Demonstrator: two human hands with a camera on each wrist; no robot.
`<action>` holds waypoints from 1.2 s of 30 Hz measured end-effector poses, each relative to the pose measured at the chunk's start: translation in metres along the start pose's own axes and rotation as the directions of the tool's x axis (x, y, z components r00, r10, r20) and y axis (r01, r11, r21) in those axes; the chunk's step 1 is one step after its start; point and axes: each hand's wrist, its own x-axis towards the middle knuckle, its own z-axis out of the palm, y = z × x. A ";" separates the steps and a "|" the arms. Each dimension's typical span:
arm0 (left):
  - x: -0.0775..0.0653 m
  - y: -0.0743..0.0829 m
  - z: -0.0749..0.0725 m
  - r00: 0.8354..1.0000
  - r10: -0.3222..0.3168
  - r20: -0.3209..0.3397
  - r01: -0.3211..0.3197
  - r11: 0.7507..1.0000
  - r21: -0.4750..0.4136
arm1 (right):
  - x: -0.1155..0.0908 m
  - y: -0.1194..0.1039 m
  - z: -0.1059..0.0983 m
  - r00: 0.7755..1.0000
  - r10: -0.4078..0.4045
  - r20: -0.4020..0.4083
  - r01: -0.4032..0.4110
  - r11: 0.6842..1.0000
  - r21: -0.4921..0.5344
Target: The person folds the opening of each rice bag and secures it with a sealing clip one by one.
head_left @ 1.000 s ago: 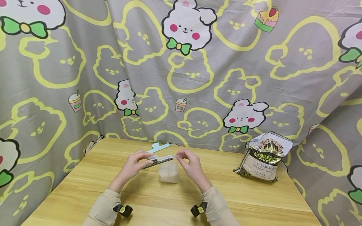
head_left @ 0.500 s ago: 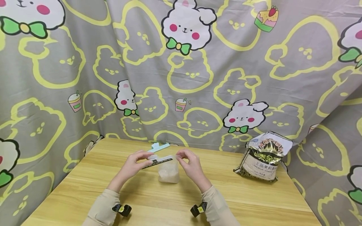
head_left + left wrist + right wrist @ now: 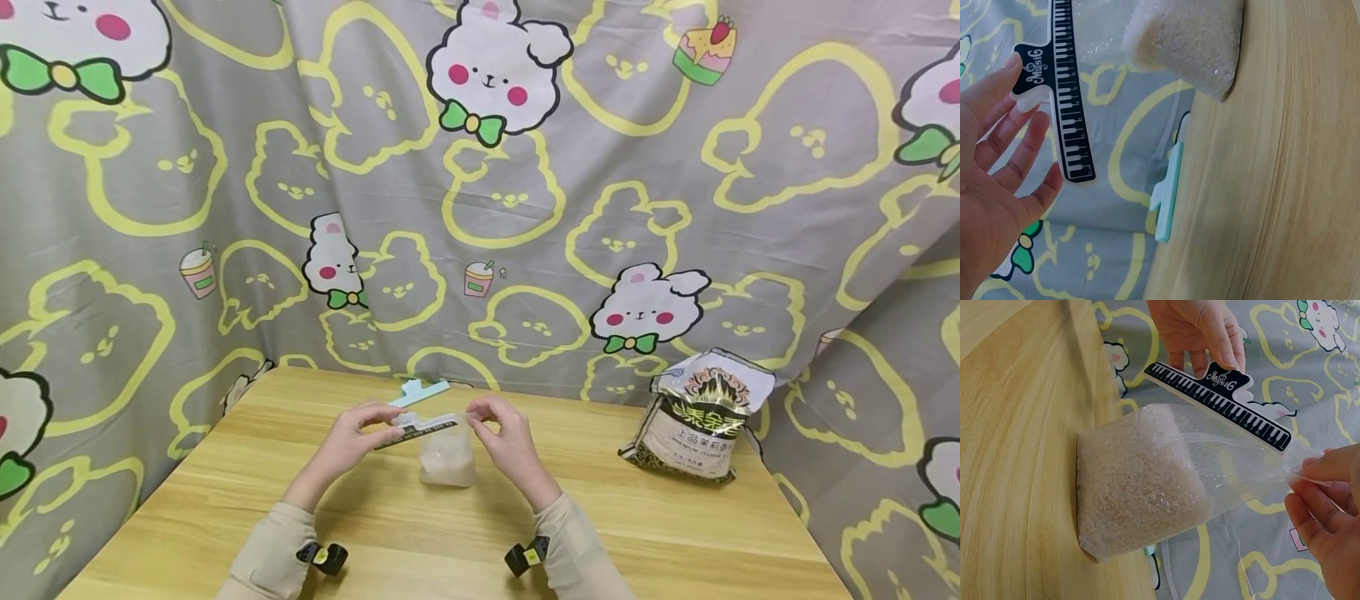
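My left hand (image 3: 365, 433) pinches the tab of a black-and-white bag clip (image 3: 1219, 406) with a piano-key pattern and the word "Music". A clear plastic bag (image 3: 447, 467) stands upright on the table, its lower part filled with white rice (image 3: 1138, 481). At the bag's gathered top, my right hand (image 3: 504, 429) pinches a corner between thumb and fingers. The clip slants across the bag's upper edge in the right wrist view; whether its jaws clamp the plastic I cannot tell. Loosely bent, the left hand's other fingers (image 3: 1025, 159) stay off the clip.
Behind the hands, a light-blue bag clip (image 3: 418, 392) lies near the table's back edge. A large printed rice sack (image 3: 693, 425) stands at the right on the wooden table (image 3: 420, 550). Patterned grey curtain (image 3: 405, 192) hangs close behind and along both sides.
The piano-key clip has tipped very slightly in my left hand, showing a bit more of its pale back part. Both hands and the rice bag otherwise keep their places.
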 end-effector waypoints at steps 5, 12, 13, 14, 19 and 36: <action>0.000 0.001 0.001 0.998 0.039 -0.043 -0.036 0.997 0.069 | 0.000 -0.002 0.000 1.000 0.007 0.000 -0.007 1.000 -0.002; 0.000 0.003 0.003 0.992 0.081 -0.094 -0.067 0.987 0.144 | 0.001 0.004 0.000 1.000 0.019 0.002 -0.019 1.000 0.000; 0.000 0.003 0.003 0.991 0.086 -0.099 -0.070 0.987 0.147 | 0.001 0.004 0.000 1.000 0.009 0.002 -0.009 1.000 -0.002; 0.001 0.003 0.004 0.991 0.088 -0.105 -0.072 0.986 0.148 | 0.002 0.004 -0.001 1.000 0.001 0.002 -0.001 1.000 -0.005; 0.001 0.004 0.005 0.988 0.096 -0.120 -0.080 0.989 0.128 | 0.003 0.002 -0.004 1.000 0.011 0.030 -0.011 1.000 0.009; 0.000 0.001 0.012 0.976 0.153 -0.158 -0.134 0.983 0.128 | -0.003 0.035 -0.001 0.997 0.063 0.052 -0.063 0.998 0.011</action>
